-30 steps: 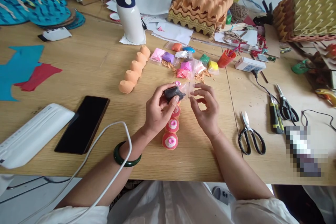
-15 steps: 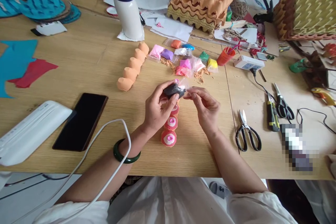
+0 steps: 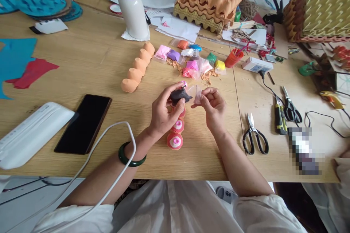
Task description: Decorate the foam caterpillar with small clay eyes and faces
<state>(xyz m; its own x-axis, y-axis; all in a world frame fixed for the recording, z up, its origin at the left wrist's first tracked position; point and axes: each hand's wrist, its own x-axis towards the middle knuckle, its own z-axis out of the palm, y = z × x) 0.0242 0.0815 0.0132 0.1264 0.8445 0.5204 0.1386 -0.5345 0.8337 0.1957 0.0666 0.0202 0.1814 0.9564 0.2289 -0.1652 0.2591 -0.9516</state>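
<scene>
My left hand (image 3: 162,114) pinches a lump of black clay (image 3: 179,95) between thumb and fingers above the wooden table (image 3: 90,69). My right hand (image 3: 213,107) is closed on the edge of a small clear plastic bag (image 3: 197,93) that reaches toward the clay. Under my hands a row of red cups with pink and white centres (image 3: 175,140) lies on the table, partly hidden. Beyond them are several small bags of coloured clay (image 3: 191,62) and a row of orange egg-carton cups (image 3: 138,67).
A black phone (image 3: 83,123), a white device (image 3: 30,134) and a white cable (image 3: 109,145) lie left. Scissors (image 3: 254,136), a utility knife (image 3: 279,118) and more scissors (image 3: 291,107) lie right. At the back stand a white bottle (image 3: 131,5), egg trays (image 3: 210,2) and a power strip (image 3: 257,64).
My right hand pinched the bag's edge by the clay, then drew it a little right and up. The view has shifted slightly; my left hand keeps holding the clay.
</scene>
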